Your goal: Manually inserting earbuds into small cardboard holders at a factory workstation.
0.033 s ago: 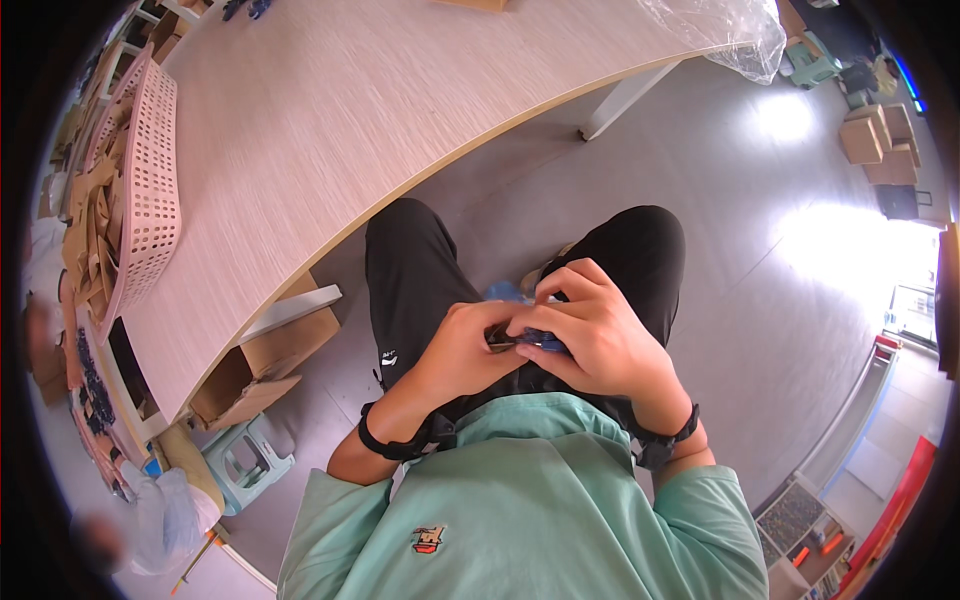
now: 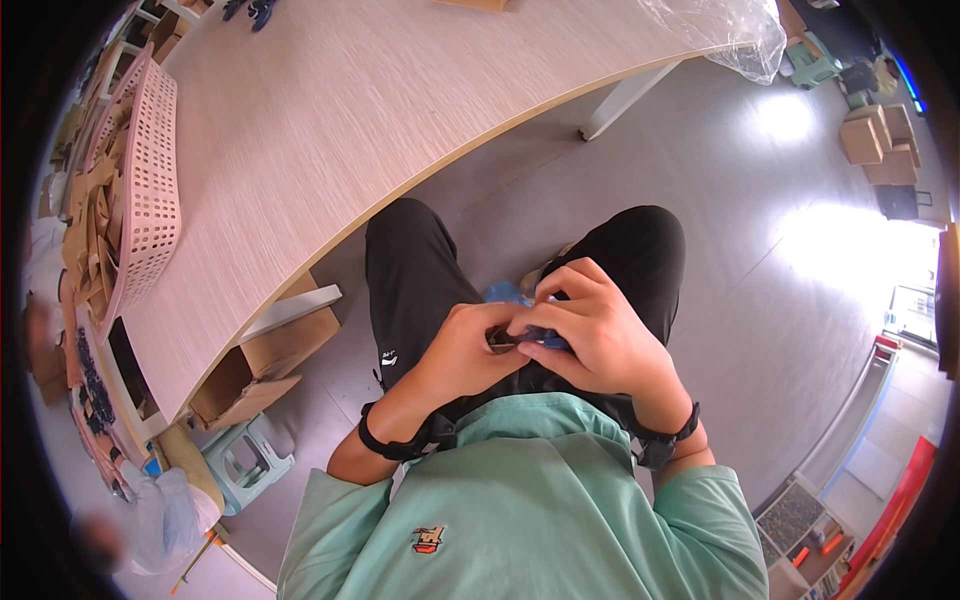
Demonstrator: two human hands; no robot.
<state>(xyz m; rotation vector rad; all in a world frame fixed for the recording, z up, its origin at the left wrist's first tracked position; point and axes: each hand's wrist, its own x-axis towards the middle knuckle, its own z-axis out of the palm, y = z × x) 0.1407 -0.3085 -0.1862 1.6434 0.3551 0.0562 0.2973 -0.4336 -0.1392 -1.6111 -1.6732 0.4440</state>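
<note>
So there's one small dark blue item (image 2: 552, 338), mostly hidden, up over the lap. Two hands on it, held together: left hand (image 2: 465, 350) curled round one end, right hand (image 2: 610, 345) pinching the other. Further out, one table (image 2: 330, 130) with one pink basket (image 2: 152, 190) far left, plus one green stool (image 2: 222, 475) near left.

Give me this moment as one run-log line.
left hand: holds small dark item, mostly hidden | right hand: holds seemingly same item | place: over black trousers | nearby: table, pink basket
</note>
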